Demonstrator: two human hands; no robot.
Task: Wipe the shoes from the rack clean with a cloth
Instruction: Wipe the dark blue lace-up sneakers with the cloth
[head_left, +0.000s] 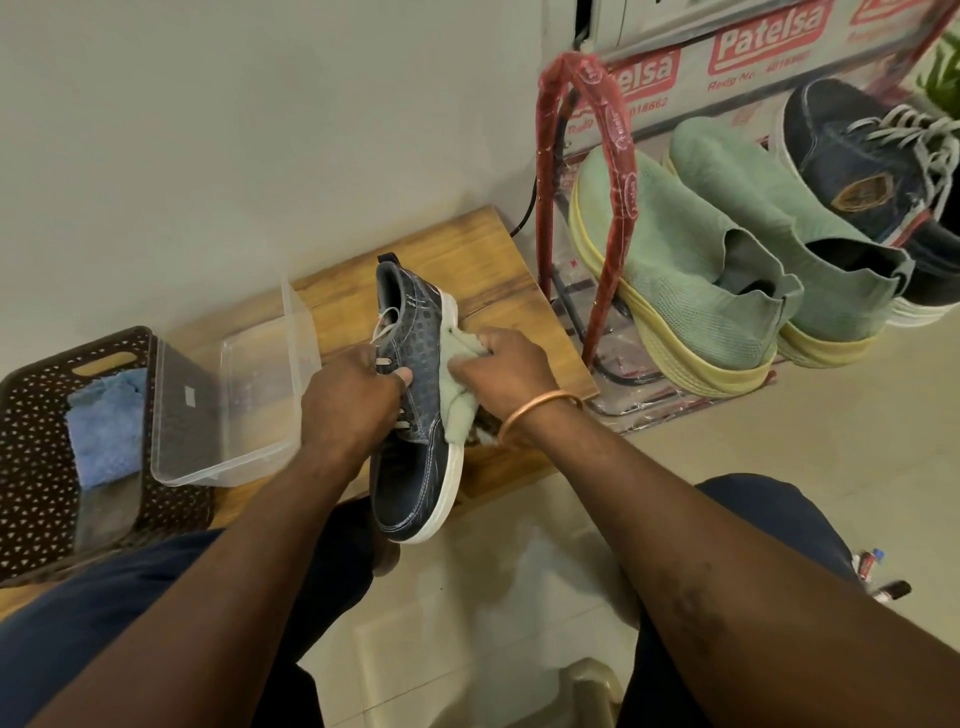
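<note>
At the far left, a blue towel (104, 426) is being held inside a brown perforated basket (36, 441), which is sitting at the left end of the wooden desk (483, 260), close to the wall. Just to its right, a clear plastic box (234, 395) is being carried by the same desk, right beside the basket. Toward the middle, a dark blue shoe (415, 467) with a white sole is being held up over the near edge of the desk, with its toe pointed at the person, its heel toward the wall and its sole turned to the right. The laced top of the shoe is being grasped by the left hand (353, 400), whose grip is clamped on it. A pale green cloth (457, 384) is being pressed against the right side of the shoe, at the white sole edge, by the right hand (498, 374), whose grip is bunched tight on the cloth. A copper-coloured bangle (540, 410) is being worn on that wrist. Further right, a rack (621, 156) with a red wrapped frame is standing on the tiled floor (857, 441) next to the desk. A pair of green shoes (691, 280) with yellowish soles is being carried side by side on its shelf. At the far right, another dark shoe (841, 150) with grey laces is being carried beside them.
</note>
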